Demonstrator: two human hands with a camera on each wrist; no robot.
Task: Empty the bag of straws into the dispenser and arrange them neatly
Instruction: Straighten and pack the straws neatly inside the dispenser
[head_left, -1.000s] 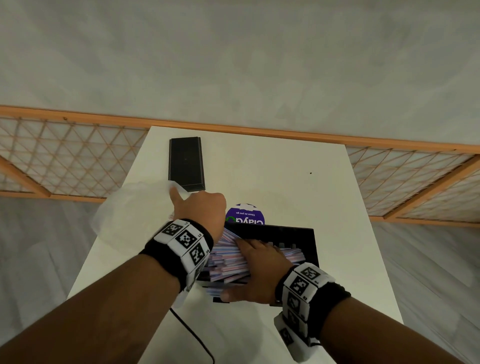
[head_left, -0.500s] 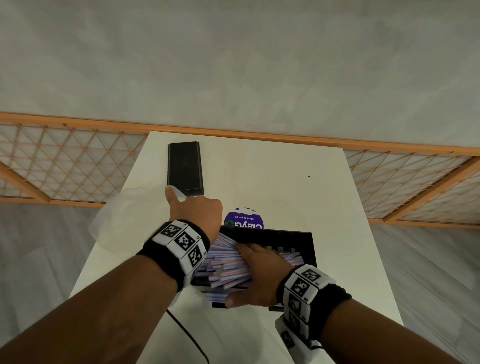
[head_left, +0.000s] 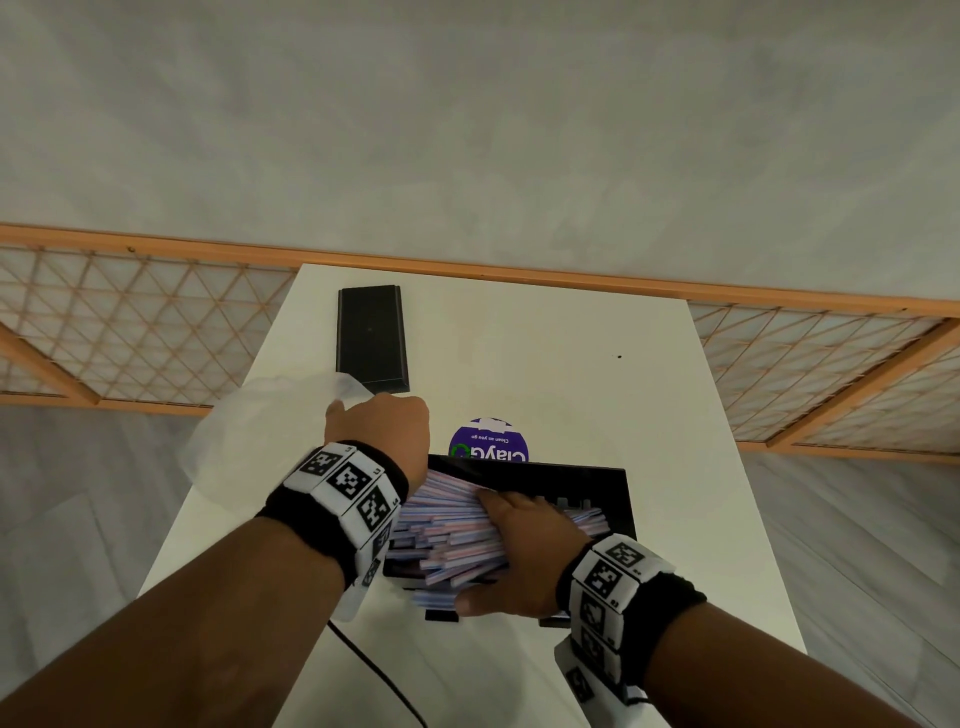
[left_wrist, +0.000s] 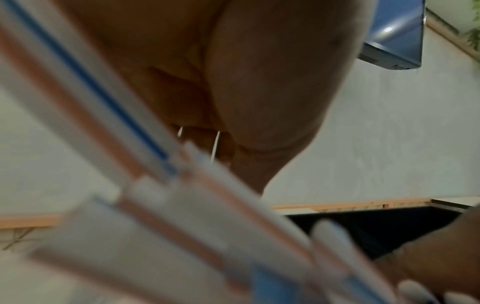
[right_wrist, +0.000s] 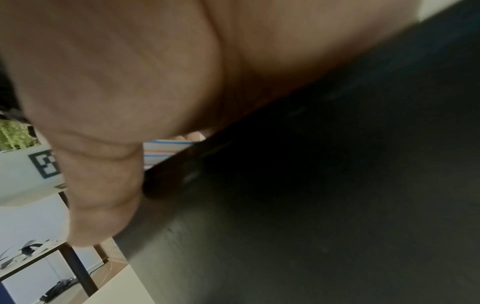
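Pink, blue and white striped straws (head_left: 447, 535) lie piled in the black dispenser (head_left: 597, 488) and stick out over its left side. My right hand (head_left: 519, 556) lies flat on the pile, its thumb along the dispenser's front wall (right_wrist: 311, 185). My left hand (head_left: 376, 431) is a fist just left of the dispenser and grips the neck of the clear plastic bag (head_left: 249, 431), which spreads limp to the left. In the left wrist view the straws (left_wrist: 182, 205) fill the foreground, blurred, below the palm (left_wrist: 259, 82).
On the white table (head_left: 597, 364), a flat black lid (head_left: 371, 338) lies at the back left. A round purple sticker (head_left: 488, 444) sits behind the dispenser. A black cable (head_left: 374, 670) runs off the front edge. A wooden lattice rail (head_left: 779, 301) borders the far side.
Almost nothing: both hands keep their places on the bag and the straws, and the view has shifted slightly.
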